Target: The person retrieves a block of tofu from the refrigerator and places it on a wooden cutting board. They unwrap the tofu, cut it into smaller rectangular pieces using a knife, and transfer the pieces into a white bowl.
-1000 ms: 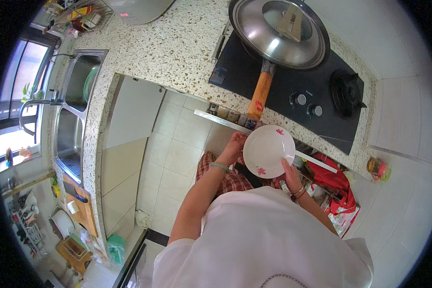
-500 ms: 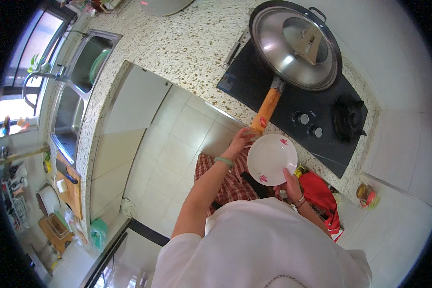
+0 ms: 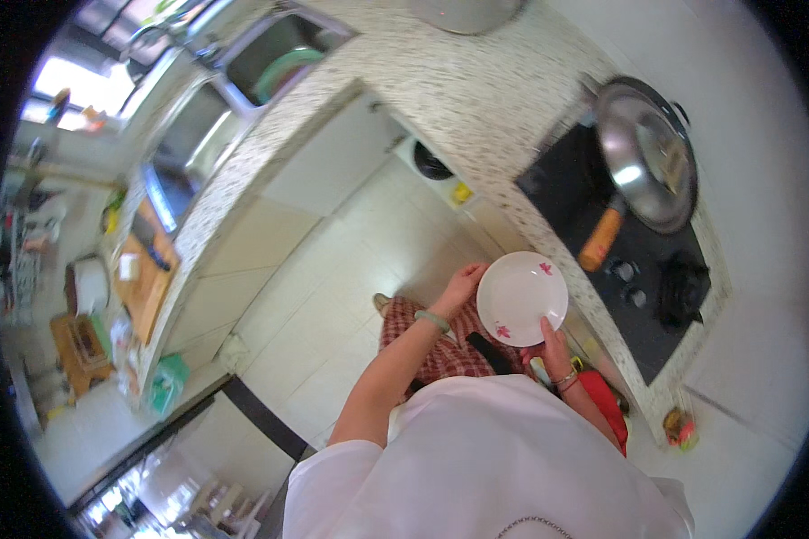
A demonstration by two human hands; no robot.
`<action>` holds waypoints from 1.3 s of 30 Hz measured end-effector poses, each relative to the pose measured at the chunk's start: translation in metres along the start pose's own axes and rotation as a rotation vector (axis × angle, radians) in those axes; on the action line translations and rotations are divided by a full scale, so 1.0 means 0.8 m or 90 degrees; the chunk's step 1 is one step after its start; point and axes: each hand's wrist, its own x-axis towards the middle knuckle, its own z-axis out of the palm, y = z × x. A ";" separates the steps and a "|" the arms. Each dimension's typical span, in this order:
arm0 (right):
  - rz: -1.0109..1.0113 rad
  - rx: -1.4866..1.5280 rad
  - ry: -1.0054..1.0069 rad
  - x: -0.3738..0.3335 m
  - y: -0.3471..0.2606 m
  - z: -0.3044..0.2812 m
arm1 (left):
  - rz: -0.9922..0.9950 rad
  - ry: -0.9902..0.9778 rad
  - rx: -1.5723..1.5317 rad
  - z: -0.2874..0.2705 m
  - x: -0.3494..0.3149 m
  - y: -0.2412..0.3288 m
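At three o'clock in the view, the white plate (image 3: 520, 295) is gripped at its five-o'clock rim by the right hand (image 3: 555, 353), while I cannot tell whether the left hand (image 3: 463, 287), at nine o'clock, grips too, seemingly a holding step where any next move calls for level support.

Left arm (image 3: 388, 384) extended, right fingers (image 3: 551, 338) gripping
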 end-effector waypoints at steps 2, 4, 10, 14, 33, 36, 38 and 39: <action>-0.018 -0.034 -0.030 0.015 -0.015 0.052 | -0.009 0.021 -0.040 -0.041 -0.074 0.035; -0.059 -0.053 -0.080 0.038 -0.008 0.100 | 0.007 0.063 -0.039 -0.081 -0.148 0.067; -0.016 -0.134 -0.259 0.029 -0.053 0.312 | 0.148 0.225 -0.089 -0.214 -0.323 0.097; -0.007 -0.180 -0.400 0.061 -0.069 0.457 | 0.235 0.390 -0.148 -0.298 -0.383 0.113; -0.270 -0.474 -0.585 0.202 -0.126 0.935 | 0.535 0.884 -0.443 -0.642 -0.563 0.213; -0.522 -0.569 -0.581 0.227 -0.113 0.990 | 0.562 0.923 -0.462 -0.707 -0.584 0.230; -0.530 -0.636 -0.579 0.216 -0.118 1.027 | 0.572 0.939 -0.480 -0.745 -0.598 0.242; -0.540 -0.667 -0.575 0.214 -0.122 1.043 | 0.577 0.941 -0.493 -0.764 -0.602 0.250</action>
